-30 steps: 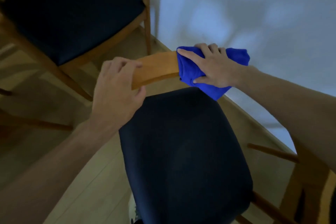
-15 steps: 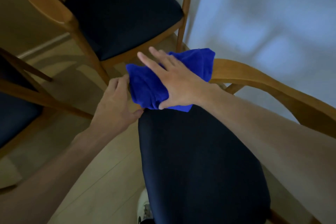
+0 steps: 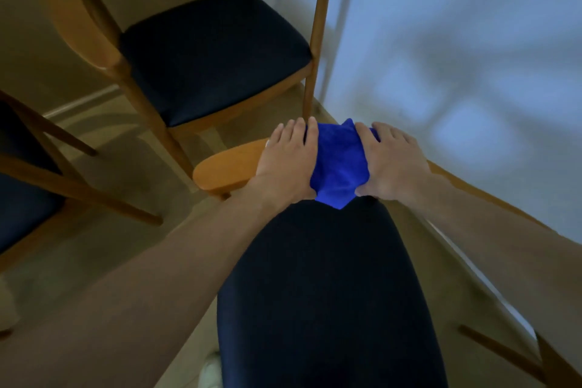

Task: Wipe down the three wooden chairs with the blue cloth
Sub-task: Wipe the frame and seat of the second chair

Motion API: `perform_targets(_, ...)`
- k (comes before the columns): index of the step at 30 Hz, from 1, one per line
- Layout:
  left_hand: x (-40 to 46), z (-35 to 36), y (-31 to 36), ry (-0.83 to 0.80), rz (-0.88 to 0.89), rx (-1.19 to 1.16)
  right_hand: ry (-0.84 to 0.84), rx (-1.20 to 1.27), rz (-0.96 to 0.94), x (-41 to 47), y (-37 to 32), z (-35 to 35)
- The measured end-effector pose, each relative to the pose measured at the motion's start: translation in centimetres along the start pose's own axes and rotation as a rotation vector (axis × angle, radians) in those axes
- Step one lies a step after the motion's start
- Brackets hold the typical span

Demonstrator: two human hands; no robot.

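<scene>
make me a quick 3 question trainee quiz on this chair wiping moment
1. True or false: the blue cloth lies on the floor.
2. Where does the cloth rest? A) on the nearest chair's wooden armrest B) on the far chair C) on the wall
3. How many hands touch the cloth?

Key:
1. False; it is bunched on the armrest.
2. A
3. Two: the left hand and the right hand, one on each side.

The cloth (image 3: 340,164) is now lying bunched over the wooden rail (image 3: 226,172) between both hands, where a second ago the right hand (image 3: 392,167) alone was pressing it near the rail's right end. The left hand (image 3: 288,161) is now touching the cloth's left edge, having slid along the rail from its left end
</scene>
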State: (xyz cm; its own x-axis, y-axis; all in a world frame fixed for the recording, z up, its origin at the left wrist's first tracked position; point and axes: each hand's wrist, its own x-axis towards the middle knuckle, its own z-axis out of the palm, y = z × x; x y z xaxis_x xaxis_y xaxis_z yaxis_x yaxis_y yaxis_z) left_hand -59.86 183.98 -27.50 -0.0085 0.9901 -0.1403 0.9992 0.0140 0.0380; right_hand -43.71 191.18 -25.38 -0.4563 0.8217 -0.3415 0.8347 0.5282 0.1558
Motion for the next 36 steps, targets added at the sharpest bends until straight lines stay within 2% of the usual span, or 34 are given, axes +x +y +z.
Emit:
perform_targets(2,1.3,0.4,0.6,0.04,0.025,0.02,-0.082,0.006,0.076,0.1,-0.3,-0.2)
perform_targets(4,1.2,0.5,-0.3,0.082,0.023,0.034,-0.093,-0.005,0.063,0.7,-1.9,-0.8)
perform_targets(7,-2.0,0.2,-4.4,0.06,-0.056,0.006,-0.023,-0.03,-0.125,1.9,-6.2,-1.9)
perform_targets(12,-12.2,1.9,-13.8,-0.086,-0.379,-0.219,0.1,-0.078,-0.54,1.6,-18.9,-3.3)
perform_targets(14,-14.9,2.7,-15.4,-0.195,-0.429,-0.272,0.144,-0.099,-0.633,1.1,-22.8,-3.4)
perform_targets(16,-15.1,3.3,-15.5,-0.207,-0.449,-0.389,0.197,-0.101,-0.647,1.2,-24.0,-3.1)
perform_targets(19,-13.5,2.9,-14.3,-0.065,-0.427,-0.577,0.208,-0.014,-0.622,1.9,-21.8,-2.7)
perform_targets(22,-11.2,1.4,-12.5,-0.034,-0.325,-0.594,0.143,0.071,-0.549,2.8,-16.7,-2.5)
perform_targets(25,-7.0,0.2,-9.1,0.029,-0.16,-0.282,0.125,0.097,-0.44,3.4,-11.2,-1.7)
perform_targets(28,-2.0,0.2,-4.2,0.074,-0.072,0.002,0.093,0.095,-0.287,3.4,-6.1,-0.6)
perform_targets(32,1.3,0.5,-1.0,0.112,0.029,0.032,0.027,0.074,-0.158,2.7,-2.3,-0.2)
perform_targets(36,-0.6,1.0,-4.4,0.13,0.046,-0.08,-0.001,-0.016,-0.188,3.2,-6.1,-1.6)
